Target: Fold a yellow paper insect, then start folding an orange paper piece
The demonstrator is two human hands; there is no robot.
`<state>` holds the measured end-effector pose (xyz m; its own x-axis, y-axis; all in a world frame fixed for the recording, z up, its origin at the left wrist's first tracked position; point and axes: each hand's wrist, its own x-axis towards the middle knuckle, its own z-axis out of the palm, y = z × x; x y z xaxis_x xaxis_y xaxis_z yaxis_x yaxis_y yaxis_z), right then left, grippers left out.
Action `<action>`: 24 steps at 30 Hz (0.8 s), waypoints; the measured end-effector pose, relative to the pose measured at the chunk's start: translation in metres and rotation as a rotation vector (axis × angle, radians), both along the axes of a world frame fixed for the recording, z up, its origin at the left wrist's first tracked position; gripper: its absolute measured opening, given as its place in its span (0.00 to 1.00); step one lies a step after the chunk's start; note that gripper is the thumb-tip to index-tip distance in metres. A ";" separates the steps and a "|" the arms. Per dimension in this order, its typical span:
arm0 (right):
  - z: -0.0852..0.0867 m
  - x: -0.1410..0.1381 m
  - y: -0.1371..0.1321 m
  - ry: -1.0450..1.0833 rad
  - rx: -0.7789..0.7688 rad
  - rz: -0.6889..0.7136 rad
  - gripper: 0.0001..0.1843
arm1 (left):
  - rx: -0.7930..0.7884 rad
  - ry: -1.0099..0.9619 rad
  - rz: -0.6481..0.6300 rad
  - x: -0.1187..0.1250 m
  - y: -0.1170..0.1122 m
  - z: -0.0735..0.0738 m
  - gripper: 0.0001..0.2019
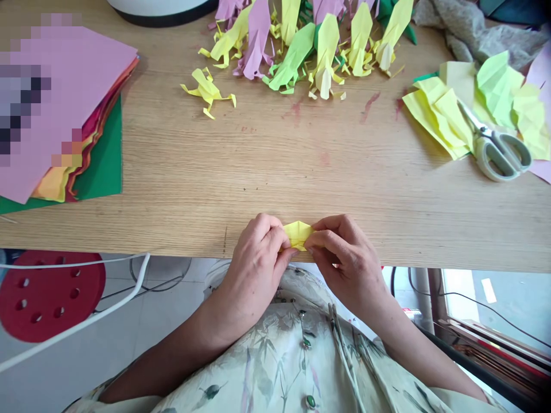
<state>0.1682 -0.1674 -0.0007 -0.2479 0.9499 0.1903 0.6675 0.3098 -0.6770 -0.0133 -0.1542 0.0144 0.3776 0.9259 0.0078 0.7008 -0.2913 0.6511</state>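
Note:
Both hands pinch a small folded piece of yellow paper (pixel 298 232) at the table's front edge. My left hand (pixel 260 252) grips its left end between thumb and fingers, and my right hand (pixel 344 244) grips its right end. The middle of the paper shows creases; its ends are covered by my fingers. Farther back on the table lies a small yellow folded-paper figure (pixel 209 90) with thin bent legs. Behind it, several longer folded-paper figures stand in a cluster, among them a light green one (pixel 293 60) and a purple one (pixel 257 40).
A stack of coloured paper (pixel 77 69) lies on the wooden table (pixel 215 166) at left. Scissors (pixel 499 149) rest against creased yellow sheets (pixel 439 115) at right, near a grey cloth (pixel 460 28). A red stool (pixel 51 292) and a white cable (pixel 107 310) are below the left edge.

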 end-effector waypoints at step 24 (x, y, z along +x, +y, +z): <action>0.000 -0.010 0.000 -0.040 -0.026 -0.063 0.04 | 0.005 -0.012 0.020 -0.001 -0.001 -0.004 0.06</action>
<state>0.1581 -0.1676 -0.0012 -0.1942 0.9684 0.1568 0.7119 0.2491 -0.6566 -0.0146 -0.1548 0.0104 0.3591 0.9331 0.0173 0.6986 -0.2810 0.6581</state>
